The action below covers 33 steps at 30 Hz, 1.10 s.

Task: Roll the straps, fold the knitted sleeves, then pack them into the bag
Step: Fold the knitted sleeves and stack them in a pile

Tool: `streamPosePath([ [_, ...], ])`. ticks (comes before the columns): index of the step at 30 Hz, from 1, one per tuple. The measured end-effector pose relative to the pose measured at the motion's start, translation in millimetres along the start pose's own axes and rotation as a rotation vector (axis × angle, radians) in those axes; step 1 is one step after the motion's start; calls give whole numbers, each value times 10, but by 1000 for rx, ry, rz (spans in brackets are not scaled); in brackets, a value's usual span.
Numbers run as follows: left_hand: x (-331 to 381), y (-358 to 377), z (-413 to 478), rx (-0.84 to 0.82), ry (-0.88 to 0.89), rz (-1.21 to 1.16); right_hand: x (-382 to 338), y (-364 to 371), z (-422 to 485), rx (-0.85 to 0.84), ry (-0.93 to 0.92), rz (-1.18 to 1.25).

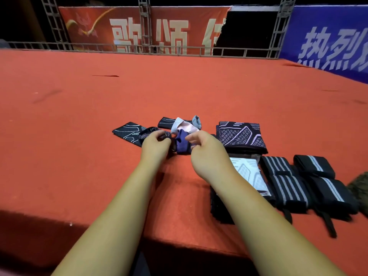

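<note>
A: "While the left hand (pixel 157 145) pinches the dark end of the purple woven strap (pixel 182 145), what does the right hand (pixel 206 150) do?"

B: "Its fingers curl round the strap's other edge, so the strap sits between both sets of fingertips. The person should keep it taut, edges aligned, turns tight."

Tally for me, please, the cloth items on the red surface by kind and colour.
Black grey-striped straps: 4
Dark line-patterned flat pieces: 2
Folded dark patterned stack: 1
Purple piece: 1
Pink-grey piece: 1
White patterned piece: 1
Plain black item, partly hidden: 1
Olive item, cut off at right: 1
Total: 12
</note>
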<state>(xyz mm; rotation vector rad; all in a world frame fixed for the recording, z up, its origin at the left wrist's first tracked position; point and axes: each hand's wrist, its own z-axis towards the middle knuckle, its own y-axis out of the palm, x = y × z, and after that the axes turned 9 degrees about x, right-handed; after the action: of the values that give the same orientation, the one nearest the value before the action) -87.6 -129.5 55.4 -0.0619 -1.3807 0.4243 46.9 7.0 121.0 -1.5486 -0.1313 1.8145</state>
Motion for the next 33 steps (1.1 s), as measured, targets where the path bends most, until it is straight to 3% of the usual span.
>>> streamPosePath([
  [3,222,-272,-170,60,37,-203,-16,148,-40,-5,-5,23],
  [8,591,-704,-550,-38,-1,-415,-101,330,-202,-18,7,121],
  [11,696,-871,-726,-52,-29,-420,-132,387,-298,127,-13,250],
  [14,675,-1006,-819,-32,-52,-402,-110,394,-400,164,19,342],
  [18,453,-1151,-859,-8,115,-141,-4,436,-554,159,18,372],
  [21,228,-1232,-874,-219,141,-15,57,492,-610,202,39,400],
  [24,-52,-1216,-865,-418,76,-109,97,542,-594,233,83,455],
  [28,-143,-1098,-777,-290,-57,-325,116,619,-602,22,120,466],
  [33,-188,-1008,-609,-70,-255,-386,260,829,-691,-142,250,475],
])
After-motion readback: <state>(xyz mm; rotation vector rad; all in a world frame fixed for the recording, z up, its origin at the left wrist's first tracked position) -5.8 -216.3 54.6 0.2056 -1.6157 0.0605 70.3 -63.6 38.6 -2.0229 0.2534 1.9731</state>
